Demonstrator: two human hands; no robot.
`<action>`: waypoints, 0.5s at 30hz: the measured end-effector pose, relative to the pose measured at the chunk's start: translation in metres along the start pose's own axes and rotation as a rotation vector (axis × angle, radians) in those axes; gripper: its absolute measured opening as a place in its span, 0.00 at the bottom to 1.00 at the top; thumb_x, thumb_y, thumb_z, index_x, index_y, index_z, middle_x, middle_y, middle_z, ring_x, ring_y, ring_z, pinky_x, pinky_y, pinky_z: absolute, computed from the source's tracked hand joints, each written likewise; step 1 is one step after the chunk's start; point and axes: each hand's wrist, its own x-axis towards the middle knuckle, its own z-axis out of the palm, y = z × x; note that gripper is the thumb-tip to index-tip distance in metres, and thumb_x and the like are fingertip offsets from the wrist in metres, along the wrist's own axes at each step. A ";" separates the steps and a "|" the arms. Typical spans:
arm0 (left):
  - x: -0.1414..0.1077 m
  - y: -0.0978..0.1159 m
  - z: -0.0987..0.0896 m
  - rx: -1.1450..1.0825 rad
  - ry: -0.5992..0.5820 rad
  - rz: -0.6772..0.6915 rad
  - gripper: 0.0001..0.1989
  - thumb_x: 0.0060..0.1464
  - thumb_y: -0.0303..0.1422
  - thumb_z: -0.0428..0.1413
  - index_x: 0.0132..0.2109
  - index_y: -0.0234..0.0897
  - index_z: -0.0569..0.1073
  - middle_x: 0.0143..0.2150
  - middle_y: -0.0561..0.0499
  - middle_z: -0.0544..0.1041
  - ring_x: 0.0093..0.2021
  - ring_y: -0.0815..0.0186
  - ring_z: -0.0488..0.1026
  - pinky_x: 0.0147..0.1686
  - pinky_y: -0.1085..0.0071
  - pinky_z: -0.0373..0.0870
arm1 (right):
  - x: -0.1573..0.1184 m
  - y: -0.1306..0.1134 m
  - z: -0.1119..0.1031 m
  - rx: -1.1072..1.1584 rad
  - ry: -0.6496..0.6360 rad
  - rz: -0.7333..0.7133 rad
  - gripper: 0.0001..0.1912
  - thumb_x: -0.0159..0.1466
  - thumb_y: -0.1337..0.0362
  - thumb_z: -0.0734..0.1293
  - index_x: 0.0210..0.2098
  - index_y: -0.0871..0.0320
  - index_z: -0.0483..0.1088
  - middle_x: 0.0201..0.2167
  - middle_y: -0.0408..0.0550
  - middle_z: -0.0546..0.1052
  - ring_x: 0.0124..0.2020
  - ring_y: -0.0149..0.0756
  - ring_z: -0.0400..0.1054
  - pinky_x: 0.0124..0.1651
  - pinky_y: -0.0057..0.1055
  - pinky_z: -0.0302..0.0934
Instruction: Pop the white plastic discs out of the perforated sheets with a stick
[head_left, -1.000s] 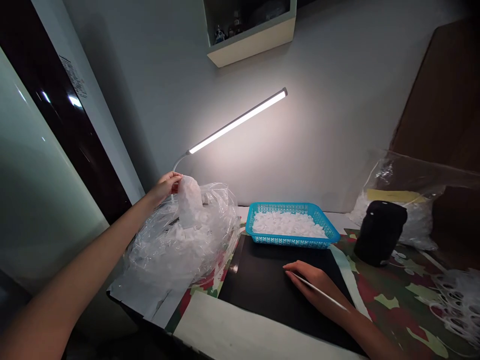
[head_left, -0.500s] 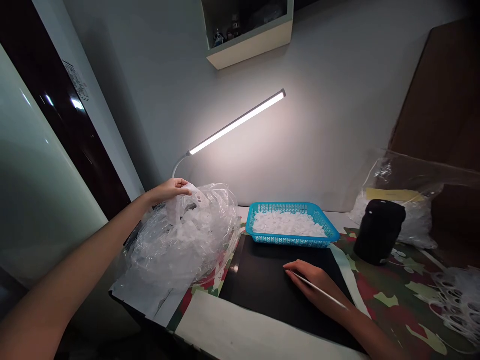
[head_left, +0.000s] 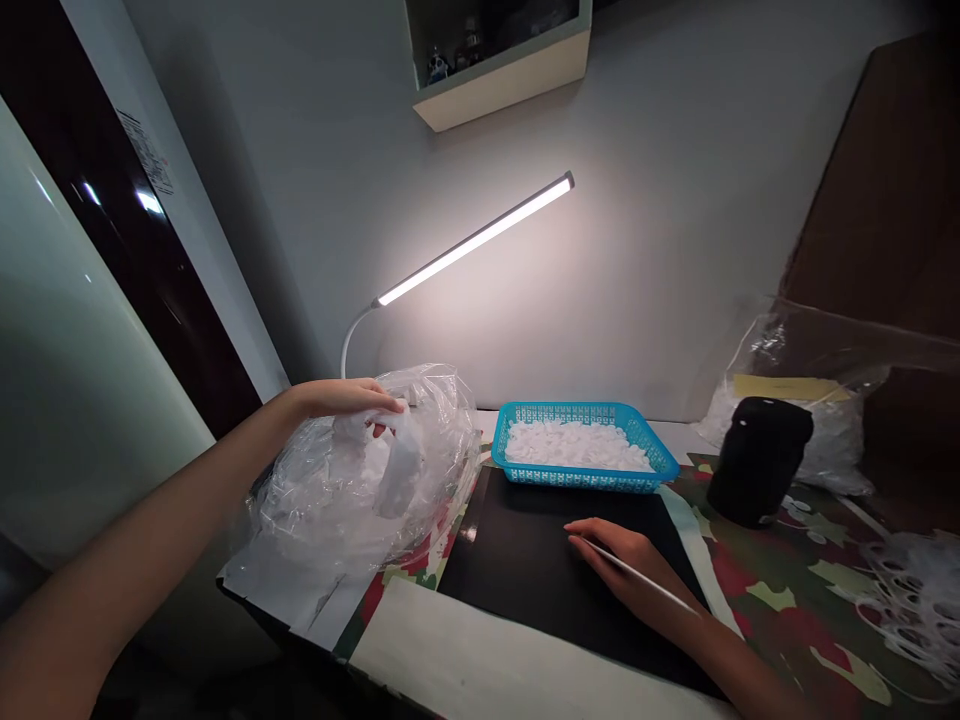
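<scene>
- The left hand (head_left: 343, 398) is curled over the gathered mouth of a clear plastic bag (head_left: 367, 510), left of the blue plastic basket (head_left: 585, 478). It is bent, not spread flat, but I cannot tell whether it is gripping the plastic or the white clump (head_left: 401, 468) hanging just under it.
- The white clump sits inside the bag, and more white pieces fill the bag's lower part; the plastic blurs their exact shape.
- The right hand (head_left: 634, 572) is closed around a thin white stick (head_left: 641, 578), gripping it like a pen. It rests on a black mat (head_left: 540, 590) directly in front of the basket, with its fingertips just short of the basket's front rim.
- The basket holds a heap of small white pieces (head_left: 577, 447).
- A black cylindrical container (head_left: 759, 462) stands upright to the right of the basket.
- Behind that container, a second plastic bag (head_left: 795, 445) holds more white material and carries a yellow label (head_left: 787, 388).
- A white perforated sheet (head_left: 919, 600) lies further right of the basket, on camouflage-patterned cloth (head_left: 795, 625).
- A slim LED desk lamp (head_left: 480, 235) glows above and to the left of the basket.
</scene>
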 end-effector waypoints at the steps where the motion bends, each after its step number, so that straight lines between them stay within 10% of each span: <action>1: 0.000 0.005 0.007 0.015 -0.042 0.000 0.19 0.49 0.45 0.62 0.19 0.37 0.73 0.20 0.50 0.72 0.21 0.65 0.68 0.28 0.70 0.67 | 0.000 -0.001 0.001 0.009 0.014 -0.003 0.14 0.68 0.54 0.59 0.42 0.52 0.73 0.40 0.47 0.79 0.41 0.41 0.74 0.43 0.34 0.68; 9: -0.001 0.046 0.057 0.080 -0.289 0.035 0.16 0.49 0.44 0.60 0.23 0.38 0.78 0.21 0.49 0.74 0.21 0.64 0.70 0.21 0.72 0.65 | -0.002 -0.005 0.006 0.059 0.031 0.021 0.14 0.68 0.53 0.60 0.41 0.53 0.73 0.33 0.46 0.79 0.32 0.37 0.73 0.34 0.29 0.66; 15: -0.003 0.062 0.067 0.018 -0.129 0.261 0.06 0.39 0.38 0.66 0.27 0.42 0.80 0.26 0.52 0.78 0.28 0.62 0.76 0.28 0.72 0.72 | 0.000 -0.011 0.002 0.150 0.114 0.082 0.18 0.69 0.51 0.58 0.44 0.55 0.73 0.20 0.41 0.72 0.21 0.32 0.67 0.25 0.27 0.61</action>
